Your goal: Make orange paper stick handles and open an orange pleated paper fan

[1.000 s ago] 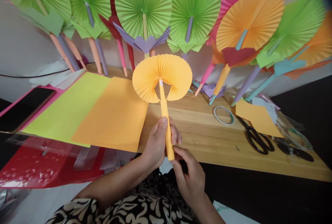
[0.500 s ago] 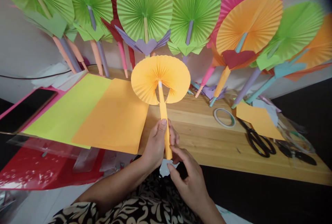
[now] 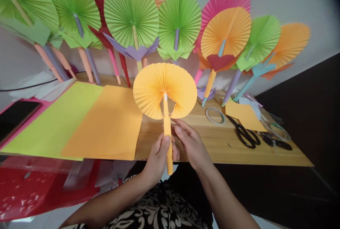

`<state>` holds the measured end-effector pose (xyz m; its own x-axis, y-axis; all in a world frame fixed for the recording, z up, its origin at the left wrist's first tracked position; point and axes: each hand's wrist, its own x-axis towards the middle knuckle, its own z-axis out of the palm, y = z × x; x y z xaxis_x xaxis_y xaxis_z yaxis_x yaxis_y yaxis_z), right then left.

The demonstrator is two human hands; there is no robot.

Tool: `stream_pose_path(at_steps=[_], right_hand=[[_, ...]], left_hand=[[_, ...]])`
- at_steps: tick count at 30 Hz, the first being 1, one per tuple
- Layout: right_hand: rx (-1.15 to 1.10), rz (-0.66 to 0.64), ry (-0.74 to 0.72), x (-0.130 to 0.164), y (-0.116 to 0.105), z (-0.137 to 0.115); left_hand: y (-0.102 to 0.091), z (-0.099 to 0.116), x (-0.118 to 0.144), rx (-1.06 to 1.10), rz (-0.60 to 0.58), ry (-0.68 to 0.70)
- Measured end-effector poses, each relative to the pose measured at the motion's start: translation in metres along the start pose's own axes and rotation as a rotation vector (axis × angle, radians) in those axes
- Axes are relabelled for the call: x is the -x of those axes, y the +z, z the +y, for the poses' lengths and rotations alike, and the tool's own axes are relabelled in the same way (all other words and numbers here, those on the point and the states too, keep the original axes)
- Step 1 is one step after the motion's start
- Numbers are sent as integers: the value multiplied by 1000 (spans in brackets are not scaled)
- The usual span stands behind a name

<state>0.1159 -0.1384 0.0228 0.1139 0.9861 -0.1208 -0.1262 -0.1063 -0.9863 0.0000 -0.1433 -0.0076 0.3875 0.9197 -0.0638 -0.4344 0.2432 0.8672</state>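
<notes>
An orange-yellow pleated paper fan (image 3: 183, 87) is held upright in front of me. Its rolled-paper handle (image 3: 167, 126) runs down from a pale tip at the pleats' centre, and a gap shows on both sides of it. My left hand (image 3: 156, 156) is wrapped round the lower handle, thumb in front. Beside the upper handle is my right hand (image 3: 195, 147), fingers apart and stretched toward the fan's lower right edge. Its fingertips lie close under that edge, partly behind the handle; whether they touch is unclear.
Finished green fans (image 3: 131, 13) and others in orange and pink lean on the wall. Orange paper (image 3: 106, 126) and yellow-green paper (image 3: 53, 122) lie left, near a phone (image 3: 18, 119). On the right are a tape roll (image 3: 207, 114), black scissors (image 3: 245, 137) and orange scraps (image 3: 244, 115).
My right hand has moved up from the handle's bottom end to just under the fan's pleats. My left hand still grips the handle, and the view has shifted.
</notes>
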Motion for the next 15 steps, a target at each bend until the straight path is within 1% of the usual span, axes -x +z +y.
stream_pose_path(at_steps=[3,4,6,8,9,10,11,12,13,15], right_hand=[[-91,-92,150,-5,11,1],[-102,-103,177,-5,12,1],[-101,-74,191,-4,11,1],[-83,-15,157,0,8,0],[-75,14,127,3,6,-2],[-71,38,96,5,4,-4],[-76,48,75,9,3,-5],[-91,42,71,12,3,-6],[-114,28,84,16,4,-7],[-148,-13,137,23,9,-7]], left_hand=[[-1,-2,3,-40,16,-10],[-3,-1,4,-66,-5,-14],[-13,5,4,-152,-124,-23],[-27,16,2,-279,-308,-31],[-36,22,0,-336,-348,-34],[-44,28,-4,-376,-336,-47],[-51,35,-8,-393,-269,-48],[-57,41,-12,-401,-189,-24],[-61,46,-17,-394,-83,-5],[-62,54,-24,-282,102,25]])
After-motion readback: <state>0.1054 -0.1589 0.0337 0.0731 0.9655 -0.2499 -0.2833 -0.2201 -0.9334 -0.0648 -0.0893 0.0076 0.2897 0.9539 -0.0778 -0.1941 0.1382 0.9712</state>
